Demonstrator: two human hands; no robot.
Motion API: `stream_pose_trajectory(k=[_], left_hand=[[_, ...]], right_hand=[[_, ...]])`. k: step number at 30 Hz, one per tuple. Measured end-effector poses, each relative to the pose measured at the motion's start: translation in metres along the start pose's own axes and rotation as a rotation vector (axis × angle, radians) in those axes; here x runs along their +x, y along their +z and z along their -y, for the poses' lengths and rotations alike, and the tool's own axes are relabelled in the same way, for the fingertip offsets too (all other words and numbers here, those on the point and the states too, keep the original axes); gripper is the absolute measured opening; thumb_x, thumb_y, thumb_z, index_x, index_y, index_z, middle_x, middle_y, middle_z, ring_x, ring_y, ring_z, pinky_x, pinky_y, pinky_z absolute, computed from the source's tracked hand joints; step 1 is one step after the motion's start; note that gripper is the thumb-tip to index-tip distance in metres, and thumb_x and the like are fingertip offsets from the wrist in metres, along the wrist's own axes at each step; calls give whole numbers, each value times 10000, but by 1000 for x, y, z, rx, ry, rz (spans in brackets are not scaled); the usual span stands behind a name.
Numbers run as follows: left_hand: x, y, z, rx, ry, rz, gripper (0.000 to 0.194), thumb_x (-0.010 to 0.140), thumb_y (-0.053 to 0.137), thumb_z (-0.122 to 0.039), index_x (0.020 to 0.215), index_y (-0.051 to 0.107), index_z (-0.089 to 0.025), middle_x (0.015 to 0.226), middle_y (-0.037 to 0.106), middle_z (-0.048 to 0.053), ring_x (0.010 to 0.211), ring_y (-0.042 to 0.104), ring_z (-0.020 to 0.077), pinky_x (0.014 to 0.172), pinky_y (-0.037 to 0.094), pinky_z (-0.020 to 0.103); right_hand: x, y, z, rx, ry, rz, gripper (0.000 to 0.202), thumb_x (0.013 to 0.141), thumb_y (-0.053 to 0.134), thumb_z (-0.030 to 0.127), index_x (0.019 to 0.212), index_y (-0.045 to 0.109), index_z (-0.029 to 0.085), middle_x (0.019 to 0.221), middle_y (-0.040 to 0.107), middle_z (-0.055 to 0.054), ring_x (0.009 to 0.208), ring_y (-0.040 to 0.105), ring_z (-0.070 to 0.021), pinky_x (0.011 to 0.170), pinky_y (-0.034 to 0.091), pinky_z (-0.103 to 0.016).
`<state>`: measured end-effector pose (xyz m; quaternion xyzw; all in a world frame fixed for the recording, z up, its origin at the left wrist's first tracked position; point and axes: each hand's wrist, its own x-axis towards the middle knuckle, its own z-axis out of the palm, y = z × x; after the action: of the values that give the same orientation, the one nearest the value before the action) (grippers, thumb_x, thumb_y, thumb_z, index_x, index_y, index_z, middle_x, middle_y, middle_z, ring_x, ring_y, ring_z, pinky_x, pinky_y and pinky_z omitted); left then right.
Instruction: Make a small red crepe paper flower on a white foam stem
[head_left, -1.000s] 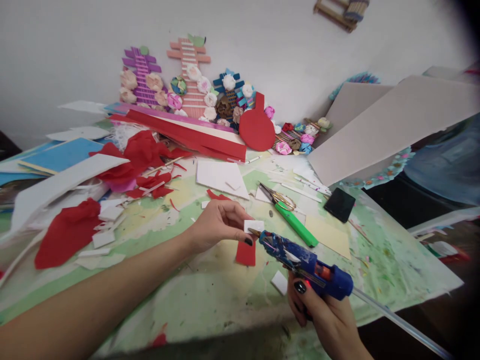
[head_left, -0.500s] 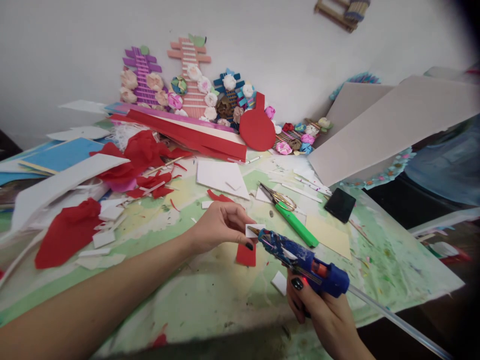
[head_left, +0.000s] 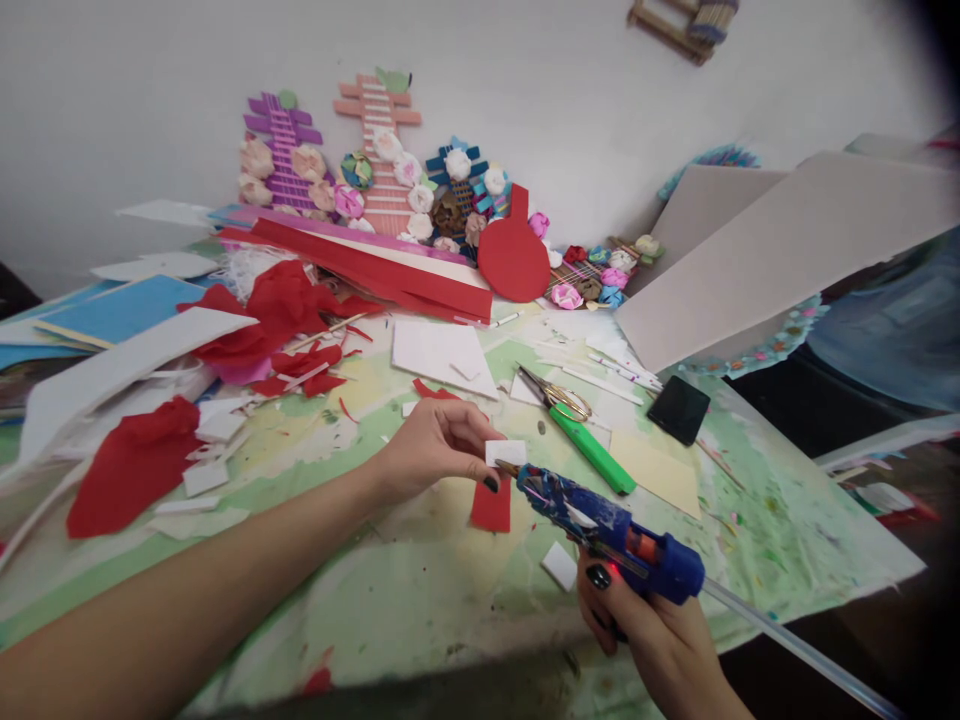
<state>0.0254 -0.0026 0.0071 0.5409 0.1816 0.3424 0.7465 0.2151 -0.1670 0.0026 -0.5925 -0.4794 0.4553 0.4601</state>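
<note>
Between thumb and fingers, my left hand (head_left: 439, 450) pinches a small white foam piece (head_left: 507, 451). My right hand (head_left: 649, 625) grips a blue glue gun (head_left: 611, 525), its long clear glue stick (head_left: 795, 640) jutting out behind. The metal nozzle points left, at the lower edge of the white piece; I cannot tell whether it touches. Below them a red paper piece (head_left: 491, 508) lies on the table. Another small white foam piece (head_left: 559, 567) rests beside my right hand.
Past my hands lie scissors (head_left: 566, 397), a green utility knife (head_left: 592, 448), a black phone (head_left: 679, 410) and a white foam sheet (head_left: 442, 355). Red crepe paper (head_left: 135, 465) and white scraps cover the left side. Flower-decorated crafts (head_left: 382, 170) lean on the wall; a large board (head_left: 780, 250) stands right.
The glue gun has shifted slightly down and right, so its nozzle sits lower on the white foam piece and more of that piece shows. My left hand keeps its pinch.
</note>
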Motion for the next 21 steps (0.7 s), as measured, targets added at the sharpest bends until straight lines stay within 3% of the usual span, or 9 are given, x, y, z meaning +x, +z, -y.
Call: stream_pose_trajectory(k=[16, 21], left_hand=[[1, 0, 1, 23, 14, -18, 225, 540, 782, -9, 700, 655, -102, 623, 733, 34, 568, 695, 146, 554, 561, 205], [1, 3, 5, 166, 21, -44, 246, 525, 795, -17, 714, 658, -95, 649, 736, 38, 595, 698, 140, 588, 562, 195]], right_hand=[[-1, -12, -6, -67, -112, 2, 406, 872, 533, 467, 587, 444, 191, 428, 467, 11, 395, 435, -102, 398, 325, -233], [-5, 1, -8, 18, -38, -166, 362, 791, 623, 527, 762, 507, 186, 510, 496, 22, 431, 436, -114, 418, 354, -248]])
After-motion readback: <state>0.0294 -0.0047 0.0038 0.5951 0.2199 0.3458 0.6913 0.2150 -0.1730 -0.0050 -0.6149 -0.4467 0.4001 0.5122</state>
